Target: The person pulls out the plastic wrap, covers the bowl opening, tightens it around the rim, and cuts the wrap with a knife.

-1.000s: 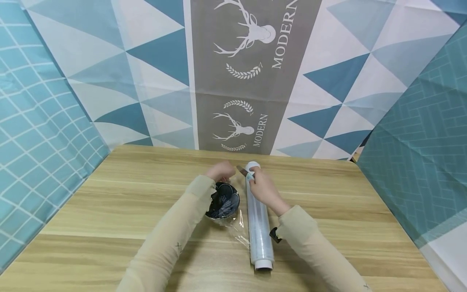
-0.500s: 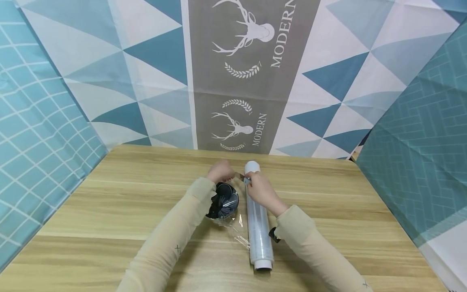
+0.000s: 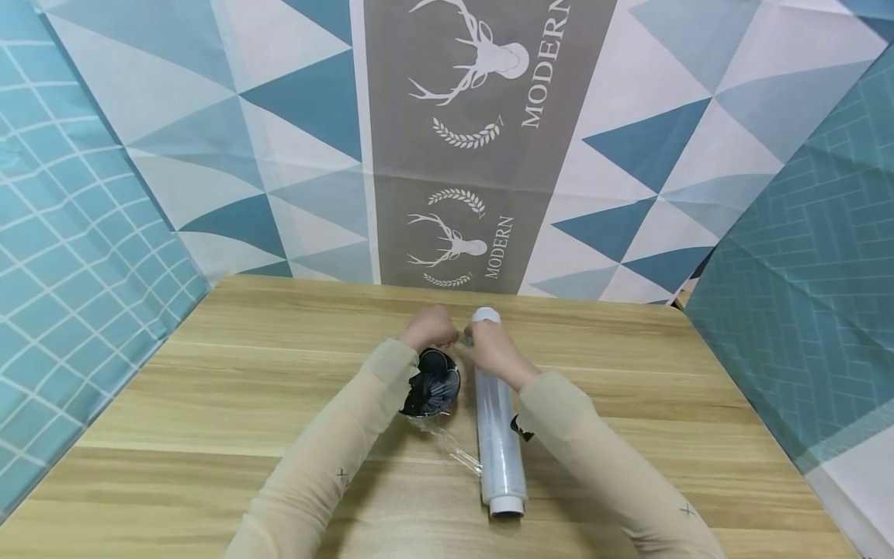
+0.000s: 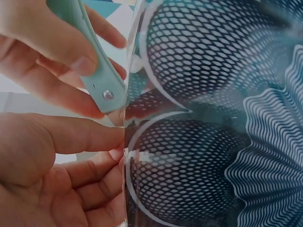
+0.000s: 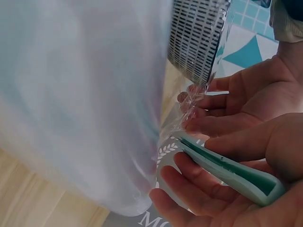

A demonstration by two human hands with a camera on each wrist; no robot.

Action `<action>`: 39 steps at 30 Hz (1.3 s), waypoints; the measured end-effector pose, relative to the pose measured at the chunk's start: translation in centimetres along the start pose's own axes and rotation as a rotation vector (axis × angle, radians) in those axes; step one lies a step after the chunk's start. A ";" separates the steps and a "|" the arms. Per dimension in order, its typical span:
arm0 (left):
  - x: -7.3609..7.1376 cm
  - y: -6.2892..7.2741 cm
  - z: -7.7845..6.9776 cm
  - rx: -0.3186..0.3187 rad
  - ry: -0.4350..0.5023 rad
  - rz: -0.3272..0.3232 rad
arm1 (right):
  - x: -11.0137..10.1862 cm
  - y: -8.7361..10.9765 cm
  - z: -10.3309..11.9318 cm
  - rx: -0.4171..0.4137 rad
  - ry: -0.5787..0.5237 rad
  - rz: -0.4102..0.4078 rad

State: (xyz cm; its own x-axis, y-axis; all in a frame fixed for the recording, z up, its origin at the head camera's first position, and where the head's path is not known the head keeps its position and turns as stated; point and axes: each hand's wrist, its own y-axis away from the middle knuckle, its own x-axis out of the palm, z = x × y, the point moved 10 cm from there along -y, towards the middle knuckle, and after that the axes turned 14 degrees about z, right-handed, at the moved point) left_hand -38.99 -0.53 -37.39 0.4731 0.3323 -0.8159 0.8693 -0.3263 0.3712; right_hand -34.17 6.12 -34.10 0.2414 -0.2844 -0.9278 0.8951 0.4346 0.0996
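A round dark bowl (image 3: 438, 390) with pale wavy and dotted patterns stands left of centre in the head view, with cling film (image 5: 191, 101) stretched over it. At its far edge my left hand (image 3: 431, 326) pinches gathered film between thumb and fingers. My right hand (image 3: 494, 353) grips the light green handle of a folding knife (image 4: 102, 78), just right of the left hand and over the far end of the cling film roll (image 3: 501, 442). The knife's blade lies close to the pinched film and is mostly hidden. A twisted strip of film (image 3: 457, 450) runs from bowl to roll.
The roll lies lengthwise on the wooden table (image 3: 244, 373), right beside the bowl. A patterned cloth backdrop (image 3: 447, 178) rises behind the table's far edge, with blue side sheets (image 3: 70, 233) at left and right. A small black object (image 3: 520, 428) shows at the right cuff.
My right hand has moved the knife left, bringing its blade from above the roll up to the film at the left hand. The left hand keeps its pinch and has barely moved.
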 end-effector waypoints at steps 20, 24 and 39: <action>-0.1 0.0 0.7 0.020 0.167 0.013 | -0.7 0.9 -1.1 0.032 -0.116 0.263; -0.2 -0.1 0.7 0.009 0.144 0.008 | -1.0 1.0 -1.0 0.042 -0.082 0.286; 0.6 0.3 0.2 0.067 0.191 0.046 | 0.5 0.5 -1.7 0.039 -0.092 0.226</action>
State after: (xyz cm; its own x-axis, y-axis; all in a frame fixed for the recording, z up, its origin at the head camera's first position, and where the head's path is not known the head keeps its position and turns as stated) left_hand -38.50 -0.59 -37.89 0.5360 0.4753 -0.6977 0.8378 -0.4012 0.3703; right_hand -34.23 7.63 -35.11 0.4689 -0.2609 -0.8438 0.8276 0.4635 0.3166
